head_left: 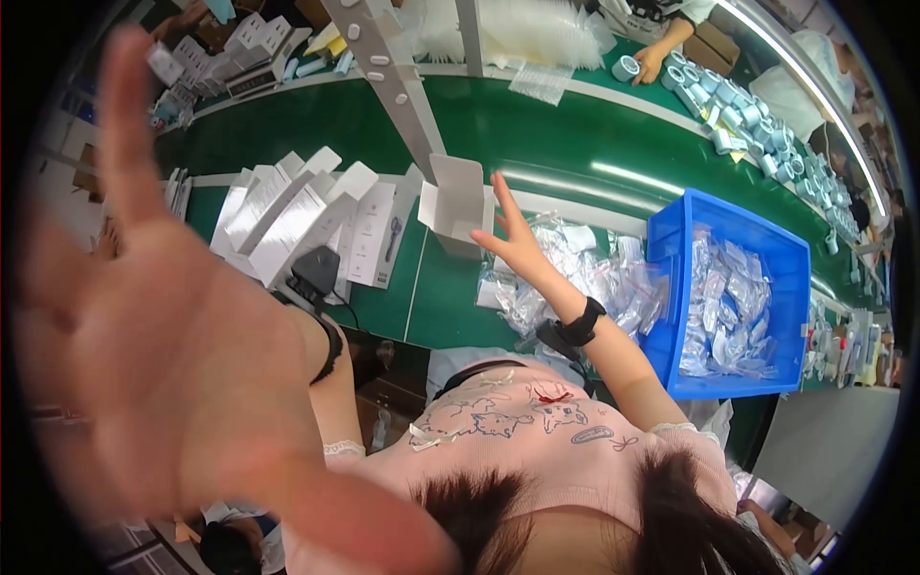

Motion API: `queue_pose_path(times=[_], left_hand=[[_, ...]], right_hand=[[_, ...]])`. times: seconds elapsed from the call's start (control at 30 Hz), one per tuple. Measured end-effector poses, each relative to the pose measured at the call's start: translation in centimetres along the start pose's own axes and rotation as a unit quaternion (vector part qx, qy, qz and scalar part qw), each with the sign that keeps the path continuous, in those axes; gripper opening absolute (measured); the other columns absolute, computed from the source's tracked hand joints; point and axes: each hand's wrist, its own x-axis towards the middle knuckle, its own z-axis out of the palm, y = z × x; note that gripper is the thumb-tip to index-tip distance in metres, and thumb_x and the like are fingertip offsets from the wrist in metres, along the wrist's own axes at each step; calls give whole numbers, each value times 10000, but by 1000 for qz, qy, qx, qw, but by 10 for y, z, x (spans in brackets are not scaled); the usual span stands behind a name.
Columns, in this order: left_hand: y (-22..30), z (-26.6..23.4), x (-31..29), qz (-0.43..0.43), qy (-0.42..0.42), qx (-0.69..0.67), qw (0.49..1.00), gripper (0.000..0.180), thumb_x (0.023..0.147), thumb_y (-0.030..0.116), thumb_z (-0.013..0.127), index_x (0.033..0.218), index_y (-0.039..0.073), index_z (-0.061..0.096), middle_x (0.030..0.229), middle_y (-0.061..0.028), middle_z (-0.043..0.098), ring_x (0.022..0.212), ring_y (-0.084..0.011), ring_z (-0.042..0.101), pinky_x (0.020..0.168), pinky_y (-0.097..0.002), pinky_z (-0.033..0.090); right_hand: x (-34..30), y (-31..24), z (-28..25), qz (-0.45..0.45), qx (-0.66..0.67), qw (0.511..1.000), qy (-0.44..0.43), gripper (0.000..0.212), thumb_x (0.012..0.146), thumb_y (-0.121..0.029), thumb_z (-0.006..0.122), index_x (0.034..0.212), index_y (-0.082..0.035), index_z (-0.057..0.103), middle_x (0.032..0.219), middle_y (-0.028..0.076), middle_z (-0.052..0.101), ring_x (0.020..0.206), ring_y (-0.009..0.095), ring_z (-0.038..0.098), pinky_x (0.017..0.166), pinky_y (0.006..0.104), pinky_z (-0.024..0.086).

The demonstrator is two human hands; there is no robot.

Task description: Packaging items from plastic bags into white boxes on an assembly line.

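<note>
Raised close to the camera, my left hand (182, 355) fills the left side of the head view, blurred. Its fingers are spread and nothing is in it. My right hand (513, 240) reaches over the green bench, index finger and thumb stretched apart, with a black band on the wrist. Just left of its fingertips stands a white carton (458, 201), upright with its top flaps up. Whether the fingertips touch the carton I cannot tell. Clear plastic bags (613, 287) with white parts lie under and beside my right forearm.
A blue bin (682, 316) of bagged parts stands at the right. Several white cartons (297, 216) with open flaps cluster on the left of the bench. A metal post (388, 81) rises behind. Across the green belt, a person's hand (649, 65) touches light-blue cylindrical parts (733, 110).
</note>
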Motion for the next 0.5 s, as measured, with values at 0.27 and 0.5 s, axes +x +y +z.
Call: queue_pose_path(times=[0.27,0.5], left_hand=[[-2,-3,-17,-34,2,3,999,616,754,258,576,1266,28,322,1288,-248,335,1164,-378,363,896,-560,338],[-29,3,-15,16,43,21,999,612,756,262,574,1263,30,323,1285,-247,338,1161,-378,366,893,-559,341]], right_hand=[[4,19,14,-42,-64,997,0,1088,657,-143,722,1373,-172,-96,1409,202,111,1302,314,155,956,445,320],[19,37,23,-19,-39,999,0,1088,618,-109,737,1373,-153,-45,1379,204,175,1267,309,239,952,397,344]])
